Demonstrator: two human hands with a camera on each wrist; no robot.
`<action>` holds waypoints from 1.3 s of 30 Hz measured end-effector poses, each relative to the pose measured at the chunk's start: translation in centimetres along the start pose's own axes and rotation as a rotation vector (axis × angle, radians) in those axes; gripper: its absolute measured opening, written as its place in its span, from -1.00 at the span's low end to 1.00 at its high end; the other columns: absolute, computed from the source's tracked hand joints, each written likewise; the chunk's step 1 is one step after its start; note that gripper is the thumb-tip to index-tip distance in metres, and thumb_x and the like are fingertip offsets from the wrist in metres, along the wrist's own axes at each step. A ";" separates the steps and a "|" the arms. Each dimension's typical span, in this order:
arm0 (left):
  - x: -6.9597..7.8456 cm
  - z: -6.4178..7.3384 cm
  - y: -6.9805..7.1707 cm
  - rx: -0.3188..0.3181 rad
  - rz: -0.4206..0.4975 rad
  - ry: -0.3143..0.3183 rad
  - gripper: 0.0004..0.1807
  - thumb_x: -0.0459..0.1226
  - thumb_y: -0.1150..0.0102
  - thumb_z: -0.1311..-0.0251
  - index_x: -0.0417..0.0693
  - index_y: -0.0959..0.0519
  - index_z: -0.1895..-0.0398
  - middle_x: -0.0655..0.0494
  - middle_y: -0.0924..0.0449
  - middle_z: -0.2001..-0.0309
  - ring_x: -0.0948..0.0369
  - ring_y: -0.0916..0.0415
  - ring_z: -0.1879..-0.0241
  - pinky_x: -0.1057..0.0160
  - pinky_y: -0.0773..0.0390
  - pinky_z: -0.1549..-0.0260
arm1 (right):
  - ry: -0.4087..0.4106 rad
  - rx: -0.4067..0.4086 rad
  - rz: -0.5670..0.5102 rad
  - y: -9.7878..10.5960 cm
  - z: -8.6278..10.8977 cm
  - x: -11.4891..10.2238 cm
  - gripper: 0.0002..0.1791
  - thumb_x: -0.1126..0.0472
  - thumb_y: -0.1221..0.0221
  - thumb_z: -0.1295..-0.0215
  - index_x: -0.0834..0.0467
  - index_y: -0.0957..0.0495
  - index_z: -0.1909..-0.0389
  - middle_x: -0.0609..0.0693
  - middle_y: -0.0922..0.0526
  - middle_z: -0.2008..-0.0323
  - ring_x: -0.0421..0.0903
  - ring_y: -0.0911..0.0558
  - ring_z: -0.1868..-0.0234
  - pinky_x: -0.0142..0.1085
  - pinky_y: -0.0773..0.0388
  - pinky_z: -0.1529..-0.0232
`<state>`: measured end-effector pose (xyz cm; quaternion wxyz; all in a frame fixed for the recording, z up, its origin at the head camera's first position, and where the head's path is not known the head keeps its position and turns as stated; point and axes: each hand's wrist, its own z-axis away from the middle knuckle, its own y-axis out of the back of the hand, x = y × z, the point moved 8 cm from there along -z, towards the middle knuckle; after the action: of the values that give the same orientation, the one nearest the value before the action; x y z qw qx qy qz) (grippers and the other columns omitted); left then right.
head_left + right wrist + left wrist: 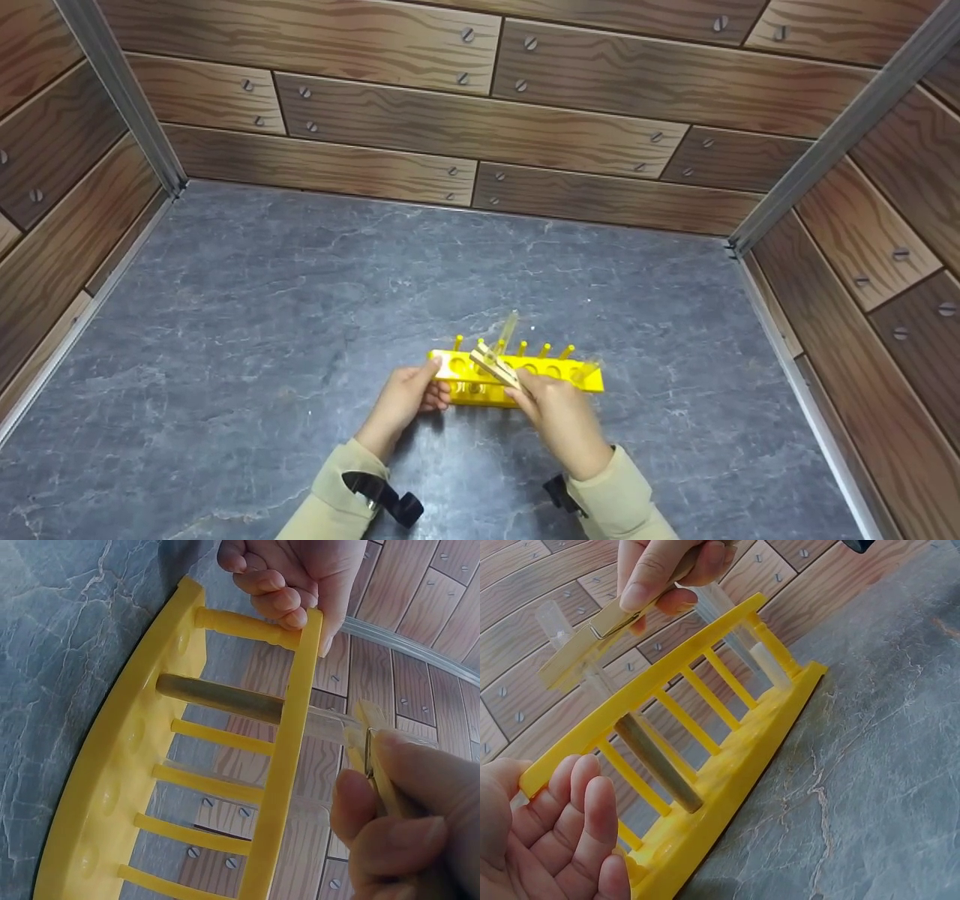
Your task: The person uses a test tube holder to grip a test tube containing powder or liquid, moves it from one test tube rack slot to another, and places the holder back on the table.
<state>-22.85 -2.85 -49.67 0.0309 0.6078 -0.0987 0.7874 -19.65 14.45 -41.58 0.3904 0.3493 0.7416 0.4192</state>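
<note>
A yellow test tube rack point(442, 365) stands in front of me, its left end pinched by my left hand point(409, 394) between the thumb and fingers. My right hand point(559, 416) grips a wooden test tube clamp point(495, 369) above the rack. The clamp's front end crosses the clear upper part of a test tube point(660, 765); whether it pinches the glass I cannot tell. That tube stands in the rack with brownish contents in its lower part. In the left wrist view, another test tube point(769, 664) with whitish contents stands at the rack's far end.
Yellow pegs point(546, 349) rise along the rack's back edge. The rack stands on a grey marbled tabletop point(300, 300). Wood-patterned panels point(375, 105) enclose the back and both sides, with metal posts point(124, 97) at the corners.
</note>
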 end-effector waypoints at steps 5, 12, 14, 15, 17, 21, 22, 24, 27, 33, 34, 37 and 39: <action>0.0 0.0 0.0 0.001 0.000 0.001 -0.54 -0.18 0.12 -0.39 -0.38 -0.56 0.51 0.09 -0.56 0.65 0.28 -0.52 0.65 0.33 -0.52 0.52 | -0.006 -0.002 -0.004 0.0 0.0 0.1 -0.78 0.06 -0.18 -0.24 0.15 -0.59 0.29 -0.12 -0.51 0.63 -0.23 -0.44 0.65 -0.37 -0.43 0.62; -0.1 0.0 0.0 0.001 -0.011 -0.002 -0.52 -0.16 0.12 -0.39 -0.40 -0.56 0.49 0.08 -0.58 0.63 0.27 -0.53 0.63 0.29 -0.54 0.49 | -0.010 -0.026 -0.006 -0.8 0.2 0.3 -0.85 0.11 -0.21 -0.22 0.13 -0.55 0.37 -0.17 -0.39 0.68 -0.26 -0.34 0.68 -0.40 -0.36 0.65; -0.1 0.0 0.0 0.003 -0.011 -0.002 -0.52 -0.16 0.11 -0.38 -0.41 -0.57 0.49 0.09 -0.58 0.64 0.27 -0.54 0.63 0.30 -0.53 0.50 | -0.009 -0.026 -0.008 -1.0 0.2 0.3 -0.84 0.13 -0.22 -0.20 0.16 -0.58 0.33 -0.16 -0.42 0.67 -0.26 -0.35 0.68 -0.40 -0.37 0.65; -0.1 0.1 0.0 0.004 -0.009 -0.003 -0.52 -0.16 0.11 -0.38 -0.42 -0.57 0.49 0.08 -0.58 0.64 0.27 -0.54 0.64 0.30 -0.54 0.50 | -0.008 -0.028 -0.004 -1.1 0.2 0.3 -0.83 0.13 -0.23 -0.19 0.17 -0.58 0.32 -0.15 -0.43 0.67 -0.27 -0.35 0.68 -0.40 -0.37 0.65; 0.0 0.1 0.0 0.006 -0.006 -0.004 -0.52 -0.16 0.11 -0.38 -0.43 -0.56 0.49 0.09 -0.58 0.64 0.27 -0.53 0.64 0.30 -0.54 0.51 | -0.008 -0.032 0.002 -1.2 0.3 0.3 -0.81 0.13 -0.23 -0.19 0.19 -0.59 0.30 -0.14 -0.46 0.66 -0.26 -0.37 0.68 -0.40 -0.38 0.65; 0.1 0.2 0.0 0.006 -0.007 -0.005 -0.52 -0.17 0.11 -0.38 -0.43 -0.56 0.49 0.09 -0.57 0.64 0.27 -0.53 0.64 0.32 -0.53 0.52 | -0.013 -0.044 0.008 -1.5 0.2 0.3 -0.80 0.12 -0.23 -0.20 0.18 -0.59 0.30 -0.13 -0.48 0.66 -0.26 -0.39 0.68 -0.41 -0.39 0.66; 0.1 0.1 0.0 0.006 -0.006 -0.007 -0.52 -0.17 0.11 -0.38 -0.43 -0.56 0.49 0.08 -0.57 0.64 0.27 -0.53 0.64 0.33 -0.53 0.52 | -0.017 -0.046 0.009 -1.5 0.2 0.4 -0.81 0.12 -0.22 -0.20 0.18 -0.59 0.30 -0.13 -0.48 0.66 -0.26 -0.39 0.68 -0.40 -0.39 0.66; -0.2 -0.1 0.1 0.004 -0.007 -0.006 -0.52 -0.17 0.12 -0.39 -0.43 -0.56 0.49 0.08 -0.57 0.65 0.27 -0.53 0.64 0.33 -0.52 0.53 | -0.018 -0.045 0.015 -1.5 0.1 0.3 -0.80 0.12 -0.23 -0.20 0.18 -0.60 0.28 -0.11 -0.50 0.65 -0.25 -0.41 0.68 -0.40 -0.40 0.65; -1.2 -0.9 0.3 0.003 0.000 0.001 -0.51 -0.15 0.11 -0.39 -0.40 -0.56 0.51 0.08 -0.57 0.65 0.26 -0.54 0.64 0.33 -0.53 0.54 | -0.013 -0.041 0.025 -1.5 0.2 0.3 -0.76 0.12 -0.22 -0.20 0.21 -0.61 0.23 -0.07 -0.56 0.61 -0.22 -0.47 0.66 -0.37 -0.44 0.63; -2.8 -1.9 0.6 0.012 -0.003 0.012 -0.49 -0.04 0.08 -0.36 -0.28 -0.59 0.53 0.09 -0.58 0.63 0.26 -0.54 0.64 0.28 -0.55 0.50 | -0.013 -0.037 0.030 -1.4 0.3 0.2 -0.70 0.13 -0.22 -0.20 0.24 -0.62 0.13 0.02 -0.63 0.53 -0.18 -0.53 0.63 -0.36 -0.48 0.62; -2.9 -1.9 0.6 0.014 -0.005 0.011 -0.49 -0.03 0.08 -0.35 -0.27 -0.59 0.53 0.09 -0.58 0.63 0.26 -0.54 0.64 0.27 -0.56 0.49 | -0.017 -0.038 0.026 -1.4 0.3 0.2 -0.69 0.13 -0.22 -0.20 0.25 -0.62 0.12 0.02 -0.64 0.53 -0.18 -0.53 0.63 -0.36 -0.48 0.62; -2.8 -1.9 0.6 0.016 -0.012 0.012 -0.48 -0.03 0.08 -0.35 -0.28 -0.59 0.53 0.09 -0.59 0.62 0.25 -0.54 0.63 0.24 -0.57 0.47 | -0.024 -0.035 0.022 -1.4 0.3 0.2 -0.67 0.13 -0.23 -0.20 0.26 -0.62 0.10 0.05 -0.66 0.49 -0.16 -0.56 0.61 -0.35 -0.50 0.61; -2.0 -1.4 0.5 0.015 -0.010 0.006 -0.50 -0.07 0.09 -0.37 -0.31 -0.58 0.53 0.08 -0.59 0.62 0.24 -0.55 0.63 0.23 -0.57 0.47 | -0.028 -0.031 0.020 -1.5 0.4 0.1 -0.66 0.13 -0.23 -0.19 0.26 -0.61 0.09 0.05 -0.66 0.48 -0.16 -0.56 0.61 -0.34 -0.49 0.62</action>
<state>-23.76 -2.92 -52.03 0.0307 0.6060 -0.0897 0.7898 -19.68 14.09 -43.12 0.4018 0.3564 0.7261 0.4293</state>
